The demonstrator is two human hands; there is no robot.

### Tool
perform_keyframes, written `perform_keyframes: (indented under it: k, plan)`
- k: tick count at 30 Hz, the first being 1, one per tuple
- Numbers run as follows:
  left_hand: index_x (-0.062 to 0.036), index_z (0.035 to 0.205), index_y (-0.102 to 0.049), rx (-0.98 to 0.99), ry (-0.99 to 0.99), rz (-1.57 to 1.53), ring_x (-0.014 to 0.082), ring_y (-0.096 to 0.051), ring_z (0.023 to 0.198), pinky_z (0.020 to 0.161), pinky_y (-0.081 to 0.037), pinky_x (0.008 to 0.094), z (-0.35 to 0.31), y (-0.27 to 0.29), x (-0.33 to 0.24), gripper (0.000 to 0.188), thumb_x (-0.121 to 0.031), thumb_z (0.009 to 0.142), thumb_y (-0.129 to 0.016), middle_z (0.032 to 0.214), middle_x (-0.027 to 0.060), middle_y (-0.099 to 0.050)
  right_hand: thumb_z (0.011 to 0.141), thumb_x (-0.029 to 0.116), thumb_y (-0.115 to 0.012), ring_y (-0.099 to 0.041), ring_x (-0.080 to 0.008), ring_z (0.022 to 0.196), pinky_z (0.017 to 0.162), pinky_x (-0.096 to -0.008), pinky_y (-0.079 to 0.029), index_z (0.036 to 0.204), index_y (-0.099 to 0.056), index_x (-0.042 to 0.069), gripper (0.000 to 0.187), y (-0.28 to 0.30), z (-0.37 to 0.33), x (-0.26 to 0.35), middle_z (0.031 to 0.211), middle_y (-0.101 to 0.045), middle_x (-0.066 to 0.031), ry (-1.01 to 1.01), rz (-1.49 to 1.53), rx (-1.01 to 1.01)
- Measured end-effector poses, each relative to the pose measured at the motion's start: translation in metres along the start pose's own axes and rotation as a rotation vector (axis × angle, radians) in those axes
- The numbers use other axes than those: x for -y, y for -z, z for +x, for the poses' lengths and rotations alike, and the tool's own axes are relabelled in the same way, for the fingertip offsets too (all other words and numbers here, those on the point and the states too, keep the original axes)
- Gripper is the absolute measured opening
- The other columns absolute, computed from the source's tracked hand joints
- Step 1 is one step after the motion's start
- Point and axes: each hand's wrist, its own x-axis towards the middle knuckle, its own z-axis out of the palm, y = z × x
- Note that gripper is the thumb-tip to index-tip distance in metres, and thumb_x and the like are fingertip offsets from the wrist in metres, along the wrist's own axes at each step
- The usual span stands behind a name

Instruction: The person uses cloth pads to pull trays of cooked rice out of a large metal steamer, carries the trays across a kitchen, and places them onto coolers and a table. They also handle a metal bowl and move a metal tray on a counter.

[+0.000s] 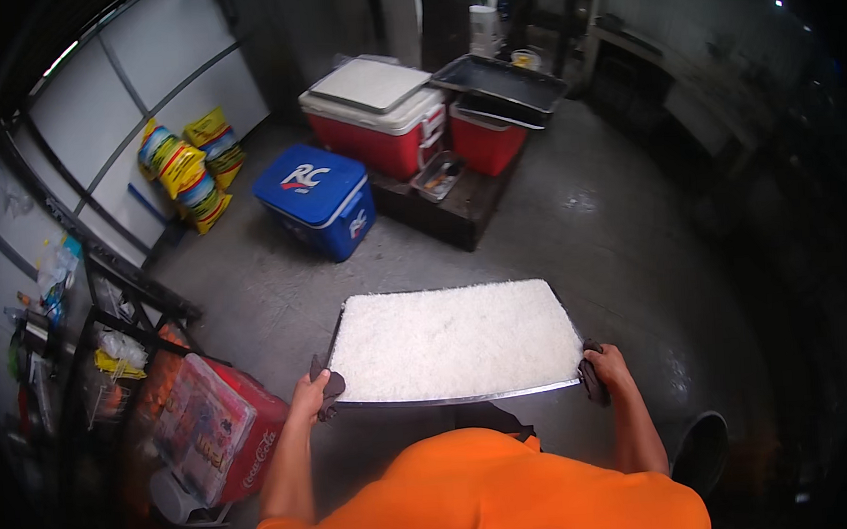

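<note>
And we're looking at a bright orange top (467, 499), plain and softly creased across its front, with short sleeves (666, 504) leaving both forearms (637, 431) bare.

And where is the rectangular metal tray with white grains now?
In the head view, the tray is below centre, between the left hand and the right hand, in front of the orange shirt.

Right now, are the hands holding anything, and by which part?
A tray of white, grainy stuff: the left hand grips its left end, the right hand its right end, with a dark cloth at each.
</note>
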Motion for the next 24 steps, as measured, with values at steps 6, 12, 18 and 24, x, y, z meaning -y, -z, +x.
perform_keyframes:
  k: [6,12,18,24]
  plan:
    - [-0.0020,0.101,-0.060,-0.274,0.293,0.073,0.0147,-0.062,0.073,0.063,-0.050,0.0295,0.085,0.039,-0.011,0.024,-0.024,0.092,-0.058,0.086,0.0052,-0.065,0.080,0.025,-0.063,-0.066,-0.0300,0.081,0.073,-0.0388,-0.049,0.096,-0.065,-0.008,0.037,-0.112,0.149,0.078,0.087,-0.067,-0.0217,0.063,-0.299,0.208]
    - [0.0009,0.108,-0.057,-0.315,0.429,0.001,0.0155,-0.060,0.081,0.070,-0.048,0.0293,0.136,0.088,-0.038,0.033,-0.027,0.091,-0.060,0.096,0.0076,-0.062,0.077,0.038,-0.060,-0.061,-0.0421,0.095,0.084,-0.0436,-0.047,0.091,-0.066,-0.008,0.049,-0.185,0.240,0.203,0.095,-0.063,-0.0307,0.118,-0.514,0.377]
    - [-0.0002,0.109,-0.057,-0.336,0.386,-0.130,0.0163,-0.060,0.081,0.070,-0.048,0.0295,0.251,0.136,-0.100,0.029,-0.024,0.092,-0.059,0.095,0.0070,-0.062,0.077,0.038,-0.059,-0.060,-0.0430,0.094,0.083,-0.0439,-0.046,0.090,-0.065,-0.008,0.048,-0.258,0.310,0.345,0.093,-0.062,-0.0316,0.159,-0.532,0.386]
    - [-0.0001,0.117,-0.054,-0.351,0.166,0.143,0.0185,-0.060,0.081,0.068,-0.050,0.0307,0.443,0.232,-0.118,0.042,-0.032,0.089,-0.060,0.099,0.0101,-0.060,0.080,0.034,-0.059,-0.063,-0.0399,0.092,0.081,-0.0425,-0.047,0.092,-0.065,-0.007,0.043,-0.350,0.368,0.488,0.091,-0.064,-0.0292,0.117,-0.469,0.285]
